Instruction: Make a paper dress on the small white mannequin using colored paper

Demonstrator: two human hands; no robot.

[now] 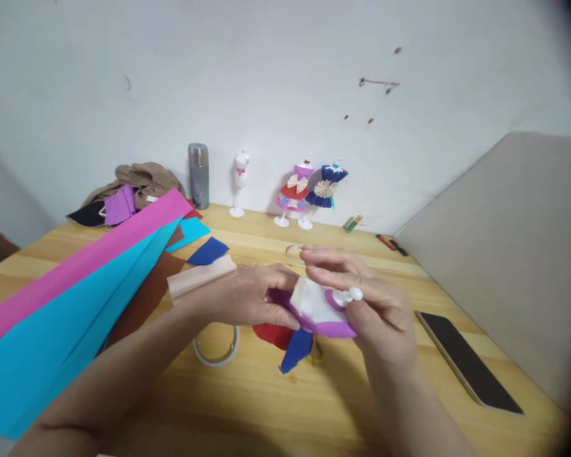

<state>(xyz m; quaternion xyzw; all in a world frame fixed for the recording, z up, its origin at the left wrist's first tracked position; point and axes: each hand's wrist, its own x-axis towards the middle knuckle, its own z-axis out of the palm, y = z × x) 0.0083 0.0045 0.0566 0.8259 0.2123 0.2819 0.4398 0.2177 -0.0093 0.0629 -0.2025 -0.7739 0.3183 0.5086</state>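
Both hands meet over the middle of the wooden table point(276, 412). My left hand point(247, 295) is closed on the purple paper skirt of a small white doll mannequin point(314, 303), thumb pressing its lower edge. My right hand point(361, 298) grips the same mannequin from the right, fingers curled over its top and its white neck knob. The mannequin lies tilted on its side. Under it lie a red paper piece point(272, 334) and a dark blue paper strip point(295, 351).
A clear tape roll point(216, 349) lies below my left wrist. Long pink point(76, 266) and cyan paper sheets point(52, 343) cover the left. A phone point(466, 362) lies at right. At the back stand a steel flask point(198, 174), a bare mannequin point(240, 181) and two dressed ones point(295, 190).
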